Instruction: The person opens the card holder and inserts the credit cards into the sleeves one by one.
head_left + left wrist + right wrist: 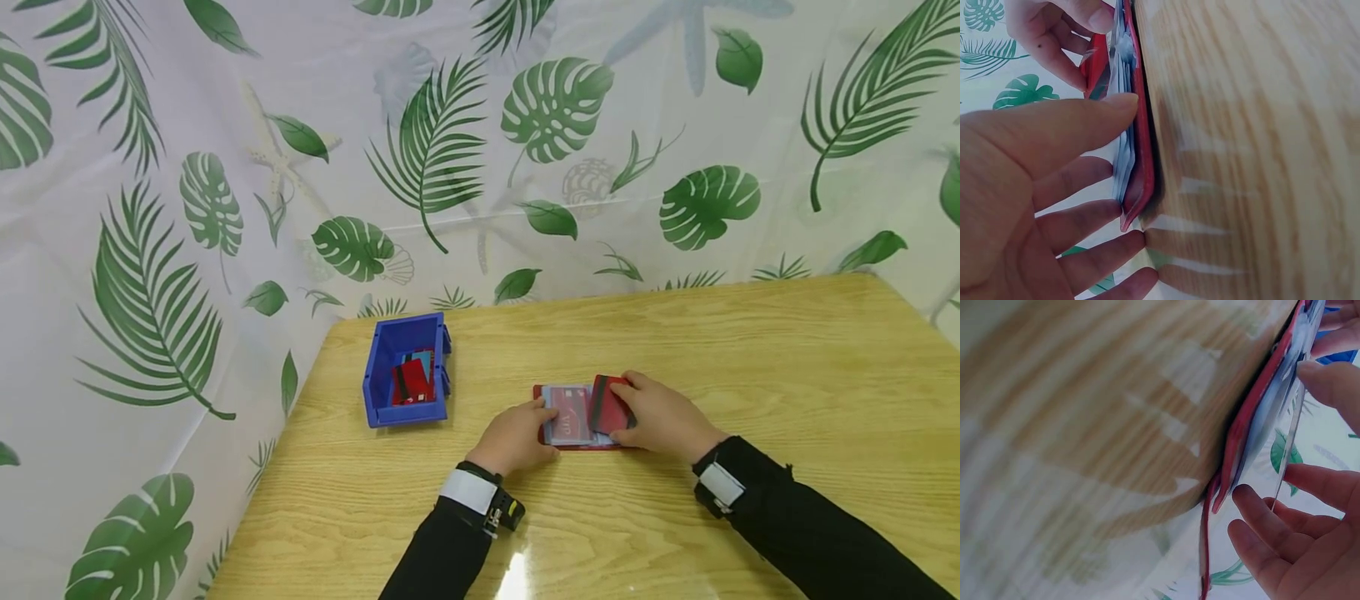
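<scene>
A red card holder point(538, 440) lies opened out on the wooden table, with clear plastic sleeves inside it. In its left sleeve shows a red card marked VIP point(572, 414). My left hand point(516, 437) holds the holder's left end, thumb at the near edge and fingers on the sleeve side. Over the right half, my right hand point(663, 414) grips a red card with a black stripe point(606, 406), tilted above the sleeves. Seen in the right wrist view, the card is a thin edge point(1290, 447) between thumb and fingers. Whether it touches a sleeve I cannot tell.
A blue plastic bin point(406, 414) stands to the left at the back, holding several cards, a red one point(412, 383) on top and a light blue one under it. Leaf-patterned cloth point(465, 250) hangs behind the table and along its left side.
</scene>
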`<state>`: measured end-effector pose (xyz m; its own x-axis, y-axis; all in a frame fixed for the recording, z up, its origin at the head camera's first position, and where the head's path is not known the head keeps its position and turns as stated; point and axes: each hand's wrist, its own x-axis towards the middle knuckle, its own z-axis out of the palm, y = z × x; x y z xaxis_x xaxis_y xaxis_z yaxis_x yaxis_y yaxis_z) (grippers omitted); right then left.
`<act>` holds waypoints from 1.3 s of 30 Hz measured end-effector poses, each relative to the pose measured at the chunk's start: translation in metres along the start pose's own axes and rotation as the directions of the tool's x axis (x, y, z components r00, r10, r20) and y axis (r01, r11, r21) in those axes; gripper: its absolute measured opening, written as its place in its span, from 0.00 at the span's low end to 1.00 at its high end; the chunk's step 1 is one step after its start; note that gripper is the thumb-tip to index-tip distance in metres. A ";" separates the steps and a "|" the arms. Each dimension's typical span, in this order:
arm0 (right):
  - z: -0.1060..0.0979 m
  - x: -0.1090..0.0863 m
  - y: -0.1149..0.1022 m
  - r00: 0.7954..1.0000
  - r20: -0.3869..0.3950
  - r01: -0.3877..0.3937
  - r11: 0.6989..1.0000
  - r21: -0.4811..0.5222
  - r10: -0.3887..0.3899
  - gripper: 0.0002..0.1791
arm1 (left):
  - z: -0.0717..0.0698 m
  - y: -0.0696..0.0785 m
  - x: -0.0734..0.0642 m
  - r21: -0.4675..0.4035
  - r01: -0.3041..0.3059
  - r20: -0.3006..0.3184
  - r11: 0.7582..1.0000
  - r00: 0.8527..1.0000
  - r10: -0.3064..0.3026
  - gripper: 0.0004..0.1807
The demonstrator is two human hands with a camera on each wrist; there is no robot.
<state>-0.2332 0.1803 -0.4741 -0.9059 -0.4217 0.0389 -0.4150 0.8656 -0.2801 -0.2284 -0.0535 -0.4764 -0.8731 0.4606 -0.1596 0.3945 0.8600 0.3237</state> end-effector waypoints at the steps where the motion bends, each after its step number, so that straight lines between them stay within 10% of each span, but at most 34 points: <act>1: 0.001 0.001 -0.001 1.000 0.005 0.002 1.000 -0.003 -0.002 0.41 | 0.000 0.000 0.000 0.008 0.000 0.001 1.000 1.000 0.000 0.34; 25: 0.011 0.013 -0.007 0.992 0.110 0.067 0.998 -0.003 -0.067 0.40 | 0.009 0.001 0.004 0.101 -0.025 -0.046 0.995 0.999 0.030 0.36; 39: 0.011 0.018 -0.014 0.991 0.099 0.079 0.992 0.101 -0.089 0.38 | 0.005 -0.002 0.002 0.005 -0.023 -0.032 1.000 0.999 0.023 0.37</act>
<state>-0.2424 0.1577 -0.4803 -0.8527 -0.5215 -0.0313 -0.4744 0.7979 -0.3720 -0.2301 -0.0534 -0.4821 -0.8726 0.4728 -0.1226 0.4154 0.8504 0.3228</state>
